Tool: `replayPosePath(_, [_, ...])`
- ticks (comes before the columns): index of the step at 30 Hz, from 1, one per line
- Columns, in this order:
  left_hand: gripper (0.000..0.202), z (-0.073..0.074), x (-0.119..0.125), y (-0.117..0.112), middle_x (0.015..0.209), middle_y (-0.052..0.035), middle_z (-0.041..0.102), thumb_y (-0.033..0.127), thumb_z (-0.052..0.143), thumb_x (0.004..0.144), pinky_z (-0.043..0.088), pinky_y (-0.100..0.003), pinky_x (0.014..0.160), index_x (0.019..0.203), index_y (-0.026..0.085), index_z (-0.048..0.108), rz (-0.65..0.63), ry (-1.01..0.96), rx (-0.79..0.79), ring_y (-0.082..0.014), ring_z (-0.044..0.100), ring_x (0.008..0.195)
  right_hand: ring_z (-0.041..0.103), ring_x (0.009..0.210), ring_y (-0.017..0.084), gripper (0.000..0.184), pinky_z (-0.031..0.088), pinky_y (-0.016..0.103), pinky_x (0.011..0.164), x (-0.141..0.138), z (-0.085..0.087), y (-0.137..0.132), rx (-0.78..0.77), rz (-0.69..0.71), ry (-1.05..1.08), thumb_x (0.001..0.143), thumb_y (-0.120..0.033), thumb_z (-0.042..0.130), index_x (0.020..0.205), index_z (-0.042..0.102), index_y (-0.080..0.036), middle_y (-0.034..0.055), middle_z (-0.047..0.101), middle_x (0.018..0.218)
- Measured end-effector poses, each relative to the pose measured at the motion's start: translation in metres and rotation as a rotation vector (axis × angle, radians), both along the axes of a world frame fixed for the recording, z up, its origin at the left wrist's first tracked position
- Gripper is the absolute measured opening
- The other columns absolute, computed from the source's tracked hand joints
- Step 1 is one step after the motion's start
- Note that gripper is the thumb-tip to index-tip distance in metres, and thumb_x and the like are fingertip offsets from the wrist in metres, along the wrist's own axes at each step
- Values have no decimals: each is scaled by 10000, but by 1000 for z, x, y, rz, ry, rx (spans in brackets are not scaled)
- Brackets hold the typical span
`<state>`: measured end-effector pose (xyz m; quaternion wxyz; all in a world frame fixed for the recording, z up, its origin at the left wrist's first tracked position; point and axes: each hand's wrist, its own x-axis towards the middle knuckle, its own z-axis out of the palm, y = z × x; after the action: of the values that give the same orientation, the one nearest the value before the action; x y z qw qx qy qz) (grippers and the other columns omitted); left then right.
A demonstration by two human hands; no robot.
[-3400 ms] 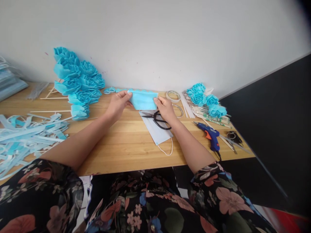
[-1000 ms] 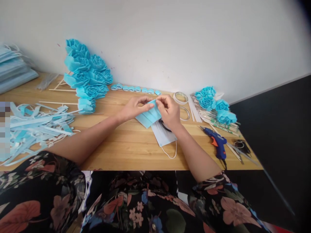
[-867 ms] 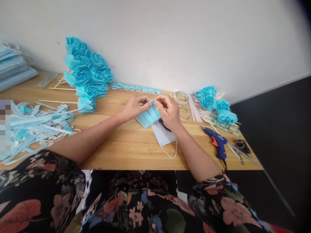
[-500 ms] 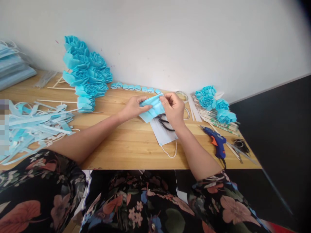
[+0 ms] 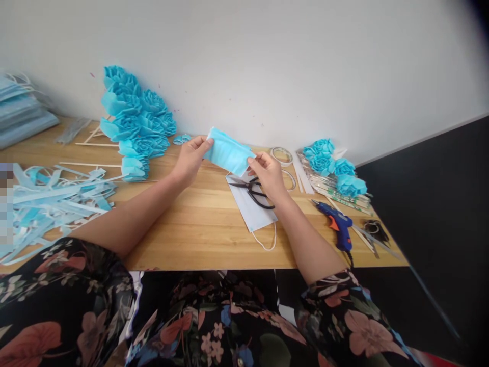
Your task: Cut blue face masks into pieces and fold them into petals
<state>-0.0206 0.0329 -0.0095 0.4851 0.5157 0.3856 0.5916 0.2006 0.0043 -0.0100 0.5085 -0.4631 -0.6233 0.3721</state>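
A piece of light-blue face mask fabric is stretched between my two hands above the table. My left hand pinches its left end between thumb and fingers. At the lower right corner, my right hand grips it the same way. Below the fabric, black-handled scissors lie with blades apart on a whitish face mask, whose ear loop hangs toward the table's front edge. Small rolled blue pieces show beside my left hand; the fabric and hand hide others along the wall.
Blue fabric roses stand piled at the back left, with more roses at the right on wrapped sticks. Cut strips and stacked masks lie left. A blue glue gun and tape rolls are on the right.
The fabric has been spread out wider and raised slightly. My left hand has moved left, away from the right one, uncovering the scissors' blades.
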Motion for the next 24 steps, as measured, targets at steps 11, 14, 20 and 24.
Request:
replayPosePath(11, [333, 18, 13, -26, 666, -4, 599, 491, 738, 766, 415, -245, 571, 750, 166, 671, -193, 151, 78, -116, 510, 600, 673, 1025, 233, 557, 573, 399, 853, -5, 15, -13, 19, 204, -75, 794, -569, 700, 1251, 622, -261, 69, 719, 1127])
replayPosePath(14, [326, 22, 16, -32, 657, -2, 583, 474, 725, 783, 410, -248, 593, 724, 159, 663, -207, 218, 109, -120, 517, 621, 648, 851, 177, 351, 544, 327, 748, -7, 10, -13, 45, 144, -80, 827, -531, 666, 1005, 686, -229, 24, 708, 922])
replayPosePath(20, [337, 28, 18, -36, 715, -9, 629, 501, 718, 779, 422, -241, 613, 757, 169, 671, -189, 300, 186, -129, 538, 669, 522, 670, 126, 232, 435, 269, 624, -14, 16, -22, 82, 92, -162, 857, -429, 620, 789, 626, -207, -18, 599, 713])
replayPosePath(24, [352, 25, 19, -36, 658, -6, 588, 499, 715, 786, 402, -247, 594, 689, 170, 639, -145, 332, 198, -132, 514, 651, 518, 680, 132, 186, 428, 273, 646, -20, 24, -28, 110, 74, -255, 847, -372, 601, 772, 609, -202, -18, 596, 709])
